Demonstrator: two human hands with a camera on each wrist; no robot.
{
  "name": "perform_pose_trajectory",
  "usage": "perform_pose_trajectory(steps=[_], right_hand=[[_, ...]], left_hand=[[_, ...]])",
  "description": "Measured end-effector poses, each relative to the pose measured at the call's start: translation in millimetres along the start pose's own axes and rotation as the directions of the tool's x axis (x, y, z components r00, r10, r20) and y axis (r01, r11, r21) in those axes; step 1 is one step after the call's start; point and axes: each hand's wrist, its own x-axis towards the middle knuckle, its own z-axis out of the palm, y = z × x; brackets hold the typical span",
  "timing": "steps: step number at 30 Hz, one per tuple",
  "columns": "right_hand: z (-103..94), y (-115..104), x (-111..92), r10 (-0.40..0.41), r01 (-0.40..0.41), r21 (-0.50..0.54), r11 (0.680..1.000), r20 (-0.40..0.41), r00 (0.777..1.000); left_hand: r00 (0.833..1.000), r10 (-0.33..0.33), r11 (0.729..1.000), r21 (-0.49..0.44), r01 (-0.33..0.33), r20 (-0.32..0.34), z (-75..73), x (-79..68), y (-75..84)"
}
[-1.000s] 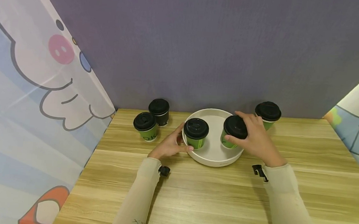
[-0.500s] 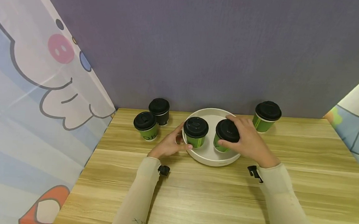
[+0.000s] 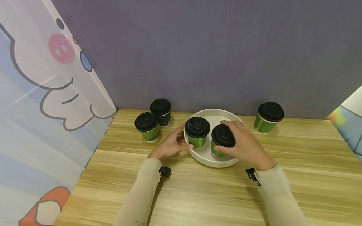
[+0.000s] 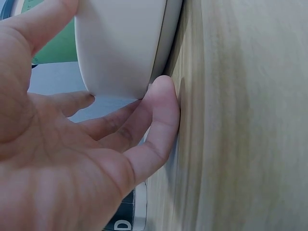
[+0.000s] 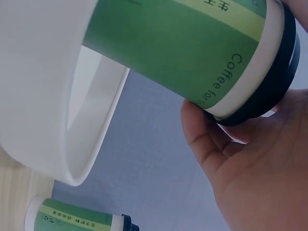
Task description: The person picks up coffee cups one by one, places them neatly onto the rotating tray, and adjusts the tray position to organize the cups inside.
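My right hand [image 3: 243,143] grips a green paper coffee cup [image 3: 217,152] around its black lid, over the right part of a round white tray [image 3: 209,162]. In the right wrist view the cup [image 5: 183,53] leans at the tray's rim, fingers at the lid's edge. My left hand [image 3: 169,146] holds the tray's left side; in the left wrist view the thumb lies over the rim and the fingertips meet the outer wall [image 4: 120,48]. Another green lidded coffee cup [image 3: 196,141] stands inside the tray on the left, close to my left thumb.
Left of the tray stand a green lidded cup [image 3: 150,134] and a black lidded cup [image 3: 163,119] close together. One more green cup [image 3: 264,124] is at the back right. A grey panel [image 3: 206,50] rises behind the wooden table [image 3: 205,208].
My right hand has carried its coffee cup leftward and slightly toward me inside the tray, close to the other cup. My left hand and the tray stay put.
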Motion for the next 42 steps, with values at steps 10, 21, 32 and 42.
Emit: perform_pose_trajectory(steps=[10, 21, 32, 42], right_hand=[[6.9, -4.5, 1.0, -0.026, 0.027, -0.014, 1.000, 0.016, 1.000], [12.8, -11.4, 0.1, -0.037, 0.038, -0.023, 0.999, 0.041, 0.998], [14.8, -14.2, -0.7, -0.019, 0.020, -0.015, 1.000, 0.067, 0.998], [14.6, -17.8, -0.6, -0.023, 0.024, -0.010, 1.000, 0.082, 0.996]], left_hand=[[1.000, 0.000, 1.000, 0.009, 0.000, -0.002, -1.3, 0.9, -2.5], [1.000, -0.003, 1.000, -0.003, 0.003, -0.002, -2.2, 2.1, -2.0], [1.000, -0.001, 0.998, -0.058, 0.001, 0.012, -3.7, 0.6, 2.2], [1.000, -0.016, 0.995, -0.093, 0.016, -0.003, -4.0, 0.7, 0.0]])
